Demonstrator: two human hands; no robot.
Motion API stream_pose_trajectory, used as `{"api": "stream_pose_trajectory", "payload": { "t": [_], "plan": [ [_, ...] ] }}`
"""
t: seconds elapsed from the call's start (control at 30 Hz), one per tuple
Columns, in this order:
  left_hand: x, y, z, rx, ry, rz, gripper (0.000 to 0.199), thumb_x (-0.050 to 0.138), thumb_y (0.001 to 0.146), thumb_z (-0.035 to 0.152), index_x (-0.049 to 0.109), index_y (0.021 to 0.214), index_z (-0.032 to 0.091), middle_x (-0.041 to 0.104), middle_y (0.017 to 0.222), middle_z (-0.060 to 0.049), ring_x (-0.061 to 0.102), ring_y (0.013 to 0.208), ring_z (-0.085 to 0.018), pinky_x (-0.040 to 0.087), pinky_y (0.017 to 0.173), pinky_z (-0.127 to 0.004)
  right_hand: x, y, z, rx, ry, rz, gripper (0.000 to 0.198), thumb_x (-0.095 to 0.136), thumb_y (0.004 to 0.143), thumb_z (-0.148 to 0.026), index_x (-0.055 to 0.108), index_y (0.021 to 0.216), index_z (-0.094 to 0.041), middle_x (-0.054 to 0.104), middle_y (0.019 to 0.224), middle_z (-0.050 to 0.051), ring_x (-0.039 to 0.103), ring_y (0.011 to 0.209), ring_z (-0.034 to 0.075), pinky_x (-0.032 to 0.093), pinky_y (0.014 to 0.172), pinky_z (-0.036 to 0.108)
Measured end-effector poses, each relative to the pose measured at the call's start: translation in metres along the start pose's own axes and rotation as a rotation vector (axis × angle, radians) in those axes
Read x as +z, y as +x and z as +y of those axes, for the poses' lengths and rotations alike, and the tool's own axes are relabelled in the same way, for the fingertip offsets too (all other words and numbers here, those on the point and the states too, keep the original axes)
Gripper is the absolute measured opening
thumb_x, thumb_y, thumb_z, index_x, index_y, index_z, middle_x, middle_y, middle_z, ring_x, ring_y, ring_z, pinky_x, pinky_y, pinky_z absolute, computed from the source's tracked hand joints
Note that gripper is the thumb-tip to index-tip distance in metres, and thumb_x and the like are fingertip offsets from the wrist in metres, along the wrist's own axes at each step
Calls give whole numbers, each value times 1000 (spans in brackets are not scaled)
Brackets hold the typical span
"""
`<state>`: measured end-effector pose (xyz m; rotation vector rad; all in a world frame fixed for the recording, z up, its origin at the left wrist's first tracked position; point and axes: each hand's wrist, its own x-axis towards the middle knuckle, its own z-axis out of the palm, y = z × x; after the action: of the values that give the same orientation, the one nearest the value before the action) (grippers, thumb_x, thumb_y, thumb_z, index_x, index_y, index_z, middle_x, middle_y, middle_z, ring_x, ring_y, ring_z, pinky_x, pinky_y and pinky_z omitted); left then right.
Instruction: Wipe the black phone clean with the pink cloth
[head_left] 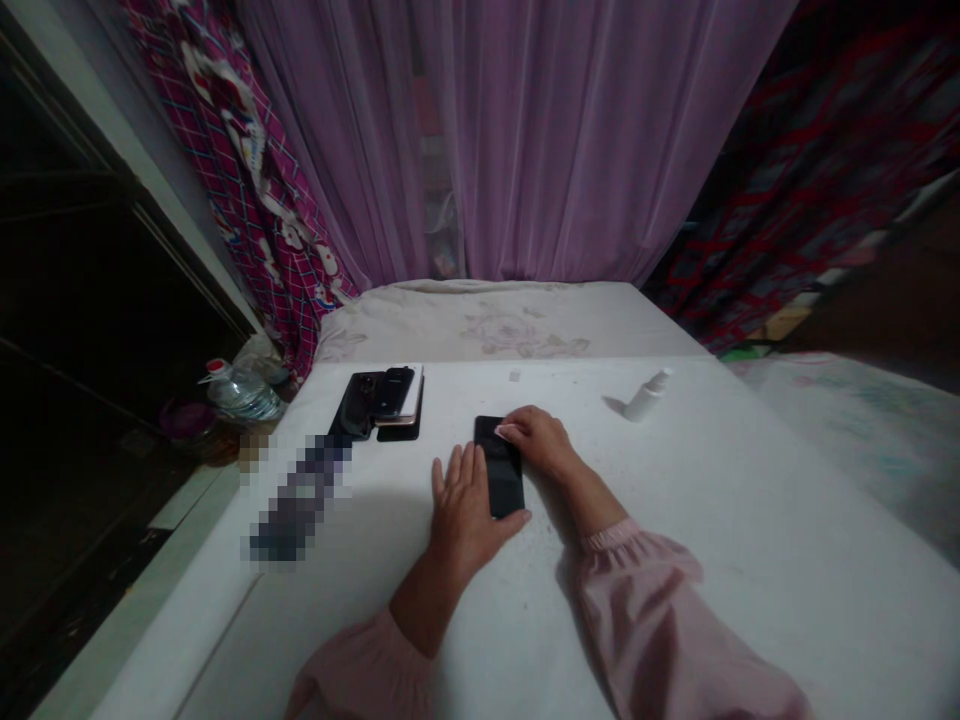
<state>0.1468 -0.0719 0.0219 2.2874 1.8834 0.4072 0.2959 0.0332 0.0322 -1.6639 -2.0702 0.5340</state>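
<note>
A dark phone (505,482) lies flat on the white-covered table (697,540), right in front of the person, its long sides running roughly away from the body. The left hand (466,508) is laid over its left edge, palm down, the fingers held out rather than curled, the thumb stretched across by the near end; it bears on the phone without closing round it. The right hand (541,440) comes in from the other side and has its fingertips together on a small pale pink cloth (511,432), pinched against the far end of the glass; from here I can't tell how hard it presses. I'd judge the phone light enough for one hand, quite stiff, and slick on its face, so it could skate on the table if rubbed without a steadying palm. The glass looks like the fragile part, worst at the corners. To lift it, I'd take it by the two long edges near the middle, thumb on one side and fingers on the other, keeping off the face. The cloth is the opposite: soft, nearly weightless, best held bunched in the fingertips. Off to the left, near but apart, sits a group of phones (406,396), some stacked; to the right stands a small white bottle (645,400).
</note>
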Motion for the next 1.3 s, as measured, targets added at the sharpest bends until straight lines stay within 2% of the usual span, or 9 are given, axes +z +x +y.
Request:
{"api": "stream_pose_trajectory", "payload": {
  "t": [0.33, 0.5, 0.93, 1.03, 1.17, 1.3],
  "plan": [
    [1, -1, 3, -11, -5, -20, 93, 59, 78, 62, 30, 146, 6, 34, 152, -20, 24, 143, -35, 11, 117, -57, 7, 3, -1, 89, -111, 108, 23, 52, 92, -35, 71, 96, -24, 73, 100, 6, 64, 91, 21, 42, 77, 31],
    [1, -1, 4, -17, -1, -31, 94, 60, 77, 62, 30, 146, 5, 34, 152, -21, 24, 143, -36, 11, 117, -57, 8, 3, 0, 79, -126, 116, 24, 51, 93, -35, 71, 97, -24, 73, 99, 6, 64, 91, 21, 42, 78, 31],
    [5, -1, -1, 11, 3, 12, 92, 62, 78, 60, 31, 146, 5, 35, 151, -22, 26, 142, -36, 13, 115, -60, 2, 0, 0, -208, -6, -14, 16, 59, 88, -30, 72, 88, -22, 71, 98, 5, 61, 96, 20, 41, 86, 30],
    [5, -1, -2, 18, -2, 26, 91, 61, 78, 60, 31, 145, 6, 36, 151, -22, 27, 142, -37, 14, 115, -60, 2, -1, 2, -268, 49, -27, 12, 61, 85, -28, 73, 86, -23, 70, 105, 4, 61, 102, 21, 41, 91, 32],
    [5, 0, -1, 12, 0, 11, 93, 62, 77, 60, 31, 145, 5, 35, 151, -22, 26, 142, -36, 13, 115, -60, 2, -1, 6, -272, 93, -48, 11, 65, 83, -28, 74, 87, -24, 68, 115, 5, 59, 109, 23, 41, 95, 36],
    [5, 0, 0, 9, 3, 5, 94, 62, 77, 60, 30, 145, 4, 35, 151, -22, 25, 143, -36, 12, 116, -59, 4, 0, 4, -252, 84, -37, 12, 63, 84, -28, 74, 87, -24, 70, 107, 5, 60, 103, 21, 41, 91, 33]
  ]
}}
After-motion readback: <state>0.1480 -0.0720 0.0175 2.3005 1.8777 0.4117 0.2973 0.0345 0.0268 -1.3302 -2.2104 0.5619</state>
